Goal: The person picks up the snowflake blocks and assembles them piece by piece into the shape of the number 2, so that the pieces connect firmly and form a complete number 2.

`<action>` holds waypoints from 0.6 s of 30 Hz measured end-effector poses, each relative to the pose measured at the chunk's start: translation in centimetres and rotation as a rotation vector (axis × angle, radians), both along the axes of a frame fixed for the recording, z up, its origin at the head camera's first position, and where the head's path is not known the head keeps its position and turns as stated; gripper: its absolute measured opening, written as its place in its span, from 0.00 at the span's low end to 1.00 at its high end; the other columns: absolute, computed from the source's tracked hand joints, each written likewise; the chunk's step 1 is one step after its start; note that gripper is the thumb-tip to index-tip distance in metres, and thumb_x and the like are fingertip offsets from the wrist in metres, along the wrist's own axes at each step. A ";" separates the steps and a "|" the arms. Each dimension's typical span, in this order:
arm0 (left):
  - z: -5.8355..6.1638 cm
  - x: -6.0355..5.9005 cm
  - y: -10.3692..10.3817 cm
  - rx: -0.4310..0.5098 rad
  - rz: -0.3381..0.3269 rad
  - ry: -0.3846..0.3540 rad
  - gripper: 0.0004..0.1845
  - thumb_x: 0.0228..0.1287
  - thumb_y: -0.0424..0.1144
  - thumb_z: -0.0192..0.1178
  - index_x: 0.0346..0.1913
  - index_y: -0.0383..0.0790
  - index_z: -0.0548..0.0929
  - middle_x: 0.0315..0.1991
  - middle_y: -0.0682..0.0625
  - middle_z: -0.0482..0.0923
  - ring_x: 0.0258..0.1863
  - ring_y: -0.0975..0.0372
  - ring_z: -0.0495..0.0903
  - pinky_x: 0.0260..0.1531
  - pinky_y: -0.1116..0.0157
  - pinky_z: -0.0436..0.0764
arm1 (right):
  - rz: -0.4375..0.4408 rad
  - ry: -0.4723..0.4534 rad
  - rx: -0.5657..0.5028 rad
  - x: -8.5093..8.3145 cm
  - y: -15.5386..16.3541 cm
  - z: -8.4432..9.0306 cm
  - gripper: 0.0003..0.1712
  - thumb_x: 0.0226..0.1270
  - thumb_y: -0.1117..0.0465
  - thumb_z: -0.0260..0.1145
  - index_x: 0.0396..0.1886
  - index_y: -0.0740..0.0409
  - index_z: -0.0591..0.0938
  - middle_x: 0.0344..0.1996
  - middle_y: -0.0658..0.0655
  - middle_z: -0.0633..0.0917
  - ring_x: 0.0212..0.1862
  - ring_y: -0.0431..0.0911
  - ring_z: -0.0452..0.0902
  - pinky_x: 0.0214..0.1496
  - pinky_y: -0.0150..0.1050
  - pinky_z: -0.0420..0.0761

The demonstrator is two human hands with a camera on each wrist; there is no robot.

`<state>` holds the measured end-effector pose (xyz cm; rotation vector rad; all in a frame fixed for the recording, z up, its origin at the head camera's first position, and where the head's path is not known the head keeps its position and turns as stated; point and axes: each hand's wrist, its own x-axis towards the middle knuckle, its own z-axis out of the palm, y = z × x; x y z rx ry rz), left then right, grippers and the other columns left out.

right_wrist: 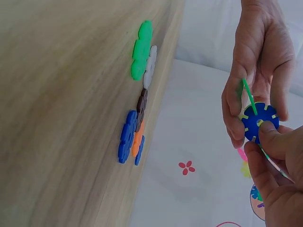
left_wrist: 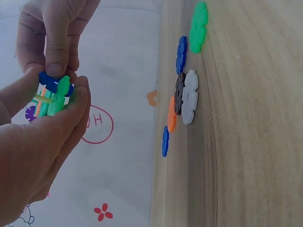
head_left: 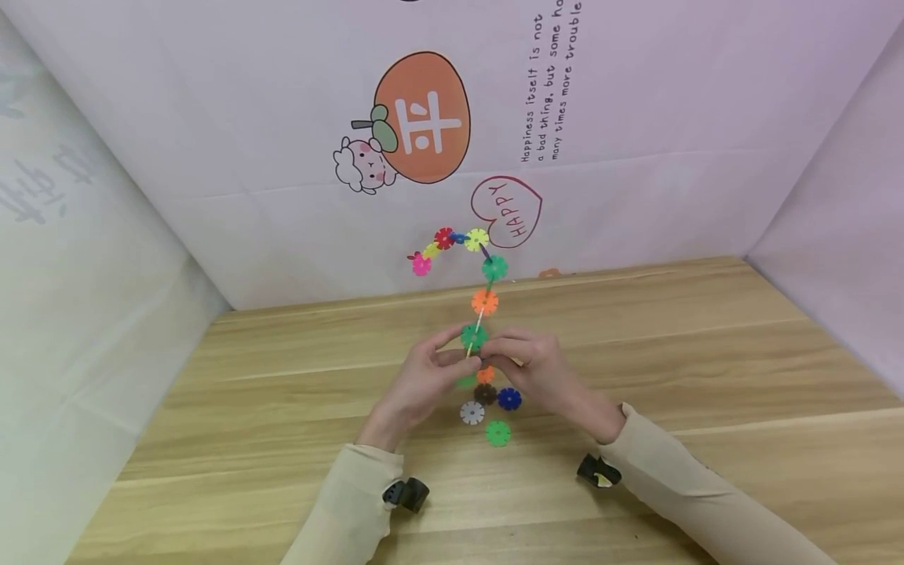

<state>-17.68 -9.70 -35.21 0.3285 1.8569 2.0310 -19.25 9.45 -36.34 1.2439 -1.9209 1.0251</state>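
Observation:
My left hand (head_left: 414,380) holds the lower end of a chain of notched plastic discs (head_left: 484,303) joined edge to edge, curving up and over to the left. Between its fingers is a green notched disc (left_wrist: 60,96). My right hand (head_left: 542,370) pinches a blue notched disc (right_wrist: 259,122) between thumb and fingers. In the right wrist view the green disc stands edge-on at a notch of the blue one; how deep it sits I cannot tell. Both hands meet above the table, fingers close together.
Loose discs lie on the wooden table (head_left: 671,353) below the hands: light green (head_left: 497,433), grey (head_left: 472,413), brown (head_left: 485,394), dark blue (head_left: 510,399) and orange (head_left: 486,374). A printed white backdrop (head_left: 282,157) stands behind the table.

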 end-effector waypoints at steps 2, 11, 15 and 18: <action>-0.1 0.0 0.0 0.007 -0.001 -0.003 0.29 0.64 0.32 0.62 0.67 0.50 0.71 0.54 0.39 0.79 0.55 0.52 0.78 0.60 0.50 0.70 | -0.006 0.011 0.005 0.1 0.0 0.1 0.14 0.43 0.81 0.72 0.30 0.66 0.86 0.30 0.59 0.86 0.32 0.49 0.85 0.37 0.28 0.82; -0.3 0.0 0.2 0.036 0.005 -0.002 0.30 0.65 0.29 0.60 0.69 0.50 0.69 0.55 0.37 0.78 0.52 0.51 0.80 0.57 0.55 0.74 | -0.035 0.055 0.018 0.2 0.0 0.2 0.14 0.42 0.81 0.73 0.31 0.66 0.86 0.30 0.58 0.86 0.32 0.48 0.85 0.36 0.27 0.82; -0.3 0.0 0.3 0.063 0.003 -0.005 0.31 0.65 0.27 0.59 0.69 0.48 0.68 0.56 0.36 0.77 0.51 0.51 0.81 0.56 0.57 0.76 | -0.055 0.064 0.024 0.2 0.0 0.2 0.14 0.43 0.80 0.73 0.31 0.66 0.86 0.30 0.59 0.86 0.32 0.47 0.85 0.36 0.27 0.82; -0.3 0.1 0.4 0.063 0.003 -0.002 0.32 0.64 0.26 0.59 0.70 0.49 0.67 0.59 0.38 0.75 0.54 0.51 0.79 0.55 0.58 0.76 | -0.070 0.075 0.028 0.2 0.0 0.2 0.13 0.43 0.79 0.74 0.31 0.66 0.86 0.30 0.59 0.86 0.32 0.48 0.85 0.36 0.27 0.82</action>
